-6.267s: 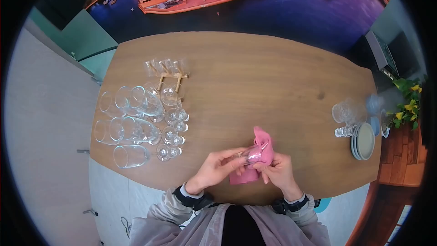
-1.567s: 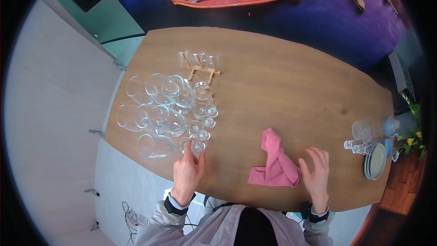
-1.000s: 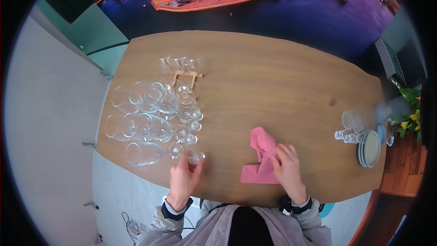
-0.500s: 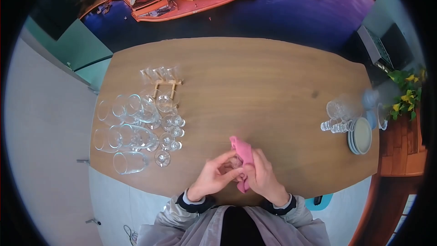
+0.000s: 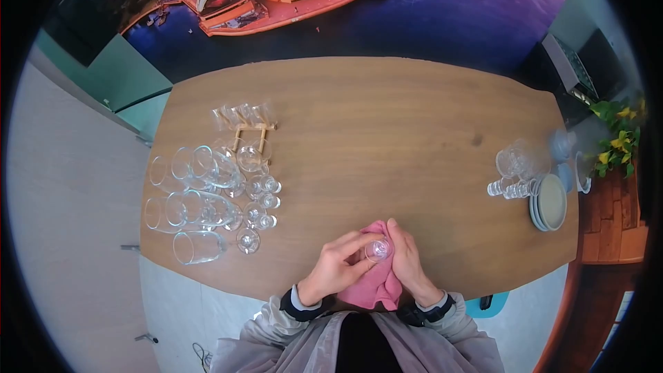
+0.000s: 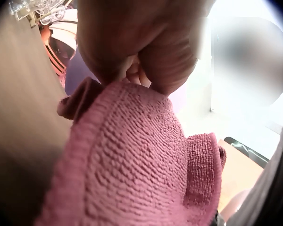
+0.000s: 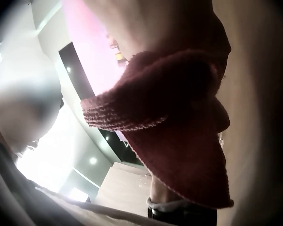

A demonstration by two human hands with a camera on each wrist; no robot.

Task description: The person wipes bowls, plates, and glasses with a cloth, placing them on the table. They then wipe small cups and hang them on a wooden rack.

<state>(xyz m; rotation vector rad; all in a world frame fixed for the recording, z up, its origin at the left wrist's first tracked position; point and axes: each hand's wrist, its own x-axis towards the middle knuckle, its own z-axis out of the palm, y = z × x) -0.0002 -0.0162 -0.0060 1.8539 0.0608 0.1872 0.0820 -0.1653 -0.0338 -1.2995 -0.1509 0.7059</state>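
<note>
Near the table's front edge, my left hand (image 5: 336, 267) pinches a small clear glass (image 5: 378, 250) between thumb and fingers. A pink cloth (image 5: 376, 288) lies behind and below the glass, its lower part hanging toward my body. My right hand (image 5: 410, 262) holds the cloth against the glass from the right, its fingers fairly straight. In the left wrist view, the cloth (image 6: 137, 150) fills the centre below the left hand (image 6: 141, 37). Folds of dark cloth (image 7: 179, 141) hang under the right hand (image 7: 174, 28) in the right wrist view; the glass is hidden there.
Stemmed and small glasses stand on the table's left side, with a large glass (image 5: 199, 246) nearest the front. Behind them is a wooden rack (image 5: 255, 126) with small glasses. At the right are stacked plates (image 5: 552, 202), small glasses (image 5: 519, 189), blue dishes and a plant (image 5: 618, 145).
The small glass from the front of the left group is now in my left hand. My right hand picked up the cloth, which now hangs lower and more spread than half a second ago.
</note>
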